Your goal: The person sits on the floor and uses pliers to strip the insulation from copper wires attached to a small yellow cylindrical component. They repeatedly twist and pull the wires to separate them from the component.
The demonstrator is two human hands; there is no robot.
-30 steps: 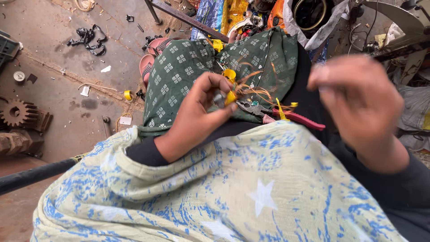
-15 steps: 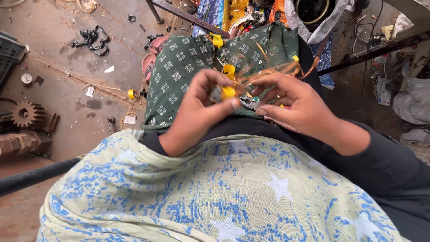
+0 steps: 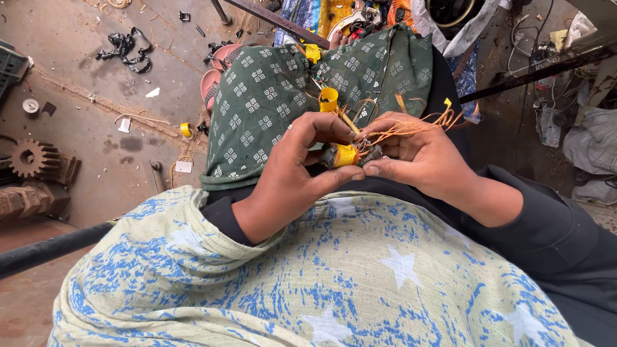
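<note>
Rust-brown workshop floor (image 3: 83,83) spreads along the left side, strewn with a toothed gear (image 3: 27,158), a tangle of black scrap (image 3: 125,50) and a few yellow tape bits (image 3: 186,130). Over the person's lap lies a green patterned cloth (image 3: 270,109), and nearer the camera a pale cloth with blue marks and white stars (image 3: 308,283). Both hands meet above the near edge of the green cloth. Left hand (image 3: 292,177) has thumb and fingers curled shut around a small wound part wrapped in yellow tape (image 3: 346,155), pinching it from the left. Right hand (image 3: 421,157) closes on the same part from the right, its fingers bent among thin orange wires (image 3: 418,126) that fan out from it. A yellow tape roll (image 3: 328,99) rests on the green cloth just beyond the hands.
</note>
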